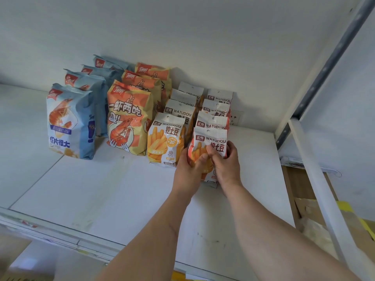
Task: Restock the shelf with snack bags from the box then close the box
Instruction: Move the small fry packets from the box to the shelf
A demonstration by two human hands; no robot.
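On the white shelf [113,191] stand four rows of snack bags. A red-and-white WATUDOU fries bag [211,144] stands upright at the front of the rightmost row. My left hand [188,171] grips its lower left side, thumb across the front. My right hand [225,161] grips its lower right side, fingers curled round the edge. To its left stands a yellow WATUDOU bag [164,138] heading its own row. Further left are orange shrimp bags [127,116] and blue shrimp-chip bags [69,120]. The box is mostly out of sight.
A grey shelf upright [324,74] rises at the right, with a white post [316,179] below it. Cardboard with yellow tape [316,207] shows beyond the shelf's right edge. A wall socket [236,117] sits behind the right row. The shelf's front lip [60,236] runs across the lower left.
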